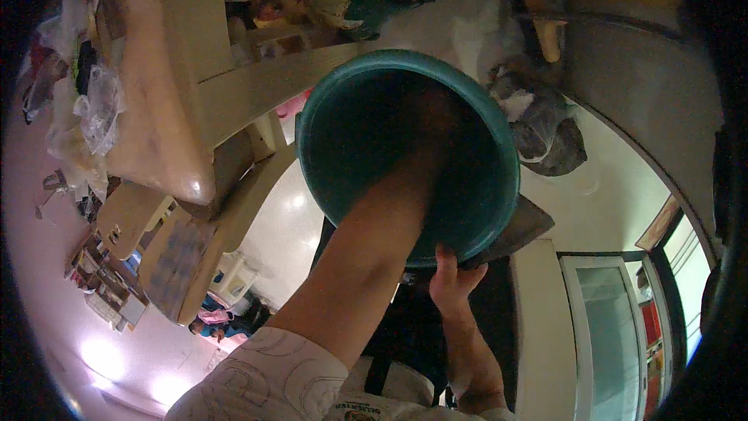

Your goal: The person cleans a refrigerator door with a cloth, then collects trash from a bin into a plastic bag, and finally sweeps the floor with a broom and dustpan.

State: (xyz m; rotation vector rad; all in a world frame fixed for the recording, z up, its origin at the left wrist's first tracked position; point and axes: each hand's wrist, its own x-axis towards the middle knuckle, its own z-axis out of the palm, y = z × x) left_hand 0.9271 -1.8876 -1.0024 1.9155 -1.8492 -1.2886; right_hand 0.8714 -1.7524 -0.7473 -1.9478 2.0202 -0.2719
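Observation:
A round green plastic tub [312, 99] fills the middle of the head view, its mouth towards me. My left arm reaches down into it from the lower left. Deep inside, my left hand [439, 112] is dark and blurred, so its fingers and anything in them are hidden. At the tub's near right edge, my right hand [451, 280] grips the rim, thumb on top and some fingers hidden behind the wall. The tub's inside is too dark to show any contents.
A wooden desk [175, 99] with a rounded edge stands left, plastic bags [100, 108] beyond it. A stuffed dark plastic bag [546, 140] lies right of the tub. A brown flat piece [523, 228] shows beside the rim. Lower right is a glass-paned door [608, 327]. People [219, 327] appear small, far left.

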